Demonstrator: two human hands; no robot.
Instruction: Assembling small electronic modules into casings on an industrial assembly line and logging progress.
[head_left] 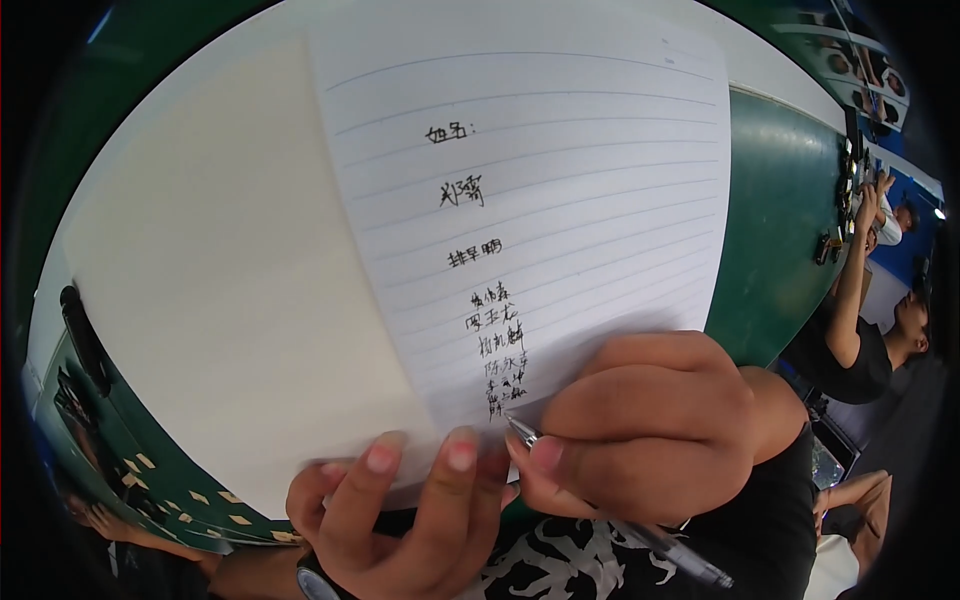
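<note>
the right hand point(650, 430) pinches the pen point(524, 433) near its tip; the spread left hand point(392, 530) should keep the notebook point(620, 230) flat.

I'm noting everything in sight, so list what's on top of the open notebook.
On the notebook: a column of dark handwriting on the lined page and fingers of the left hand; the right hand holds a pen at the writing. Whatever the hands cover cannot be seen.
</note>
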